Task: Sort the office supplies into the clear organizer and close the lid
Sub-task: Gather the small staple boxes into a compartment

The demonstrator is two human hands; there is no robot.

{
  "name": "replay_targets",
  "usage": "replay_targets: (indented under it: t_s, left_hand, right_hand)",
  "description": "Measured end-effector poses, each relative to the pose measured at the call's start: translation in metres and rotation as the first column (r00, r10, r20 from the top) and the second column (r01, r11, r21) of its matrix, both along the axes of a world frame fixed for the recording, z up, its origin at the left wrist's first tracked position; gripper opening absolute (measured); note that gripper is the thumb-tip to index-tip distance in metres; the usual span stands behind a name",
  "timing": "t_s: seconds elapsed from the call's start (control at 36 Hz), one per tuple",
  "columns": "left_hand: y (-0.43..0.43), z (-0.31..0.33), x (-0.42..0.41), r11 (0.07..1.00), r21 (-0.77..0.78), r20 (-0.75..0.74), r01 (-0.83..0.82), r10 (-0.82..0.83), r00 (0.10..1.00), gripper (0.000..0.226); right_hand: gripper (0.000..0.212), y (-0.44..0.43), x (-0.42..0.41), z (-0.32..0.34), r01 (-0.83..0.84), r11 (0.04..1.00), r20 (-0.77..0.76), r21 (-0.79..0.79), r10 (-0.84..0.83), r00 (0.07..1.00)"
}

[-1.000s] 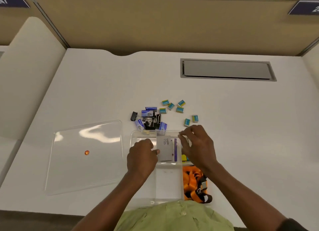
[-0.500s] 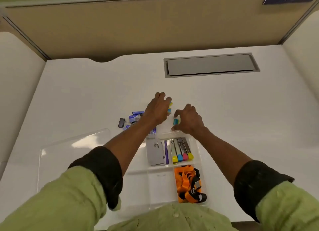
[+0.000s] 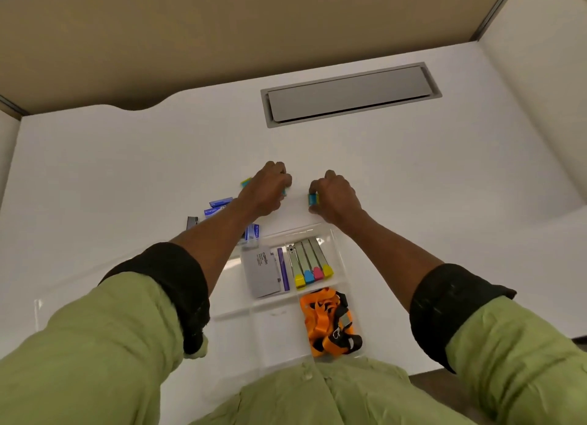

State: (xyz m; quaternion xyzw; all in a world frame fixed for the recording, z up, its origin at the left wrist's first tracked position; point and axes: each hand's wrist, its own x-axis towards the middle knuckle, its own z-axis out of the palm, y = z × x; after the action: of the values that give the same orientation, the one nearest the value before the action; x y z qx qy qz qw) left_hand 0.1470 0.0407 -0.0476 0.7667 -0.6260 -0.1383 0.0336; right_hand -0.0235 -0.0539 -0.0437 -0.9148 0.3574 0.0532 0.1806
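The clear organizer (image 3: 341,259) sits near the desk's front edge. It holds a grey card stack (image 3: 260,274), several highlighters (image 3: 309,262) and an orange lanyard (image 3: 328,323). Beyond it, my right hand (image 3: 336,196) is shut on small teal staple boxes (image 3: 313,199). My left hand (image 3: 266,189) is closed over more of the teal boxes, and one teal box (image 3: 245,181) peeks out at its left. Blue staple boxes (image 3: 219,204) and a black binder clip (image 3: 192,223) lie left of my left forearm.
A grey cable hatch (image 3: 349,94) is set into the white desk at the back. Beige partition walls close the back and right. The clear lid (image 3: 41,310) lies at the left, mostly hidden by my left sleeve.
Both hands left the organizer and reached forward to the loose teal boxes. They have since closed on them, and the head has leaned further forward.
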Motion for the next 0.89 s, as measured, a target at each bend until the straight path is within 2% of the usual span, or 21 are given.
replay_targets:
  t_s: [0.31,0.47,0.58,0.75,0.83,0.89]
  left_hand:
    - [0.01,0.018,-0.018,0.96,-0.238,-0.17,-0.147,0.108,0.98,0.029]
    - [0.072,0.056,-0.055,0.906,-0.349,-0.303,-0.239,0.132,0.944,0.029]
    - [0.142,0.076,-0.095,0.923,-0.296,-0.352,-0.244,0.132,0.926,0.032]
    - [0.219,0.071,-0.151,0.984,-0.118,-0.378,-0.132,0.078,0.923,0.033]
    - [0.241,0.062,-0.167,0.996,-0.069,-0.29,-0.059,0.037,0.956,0.034]
    - [0.238,0.056,-0.172,1.0,0.024,-0.215,0.0,0.005,0.977,0.038]
  right_hand:
    - [0.045,-0.016,-0.021,0.003,0.039,0.999,-0.018,-0.006,-0.039,0.999]
    - [0.046,-0.015,-0.034,-0.002,0.086,0.996,0.015,-0.031,-0.085,0.996]
    - [0.048,-0.012,-0.042,-0.005,0.086,0.995,0.012,-0.049,-0.086,0.996]
    - [0.044,-0.013,-0.043,0.001,0.095,0.994,-0.023,-0.046,-0.096,0.995]
    - [0.046,-0.006,-0.037,0.003,0.067,0.997,-0.023,-0.04,-0.068,0.997]
    - [0.047,-0.011,-0.039,0.003,0.074,0.996,-0.044,-0.049,-0.076,0.996]
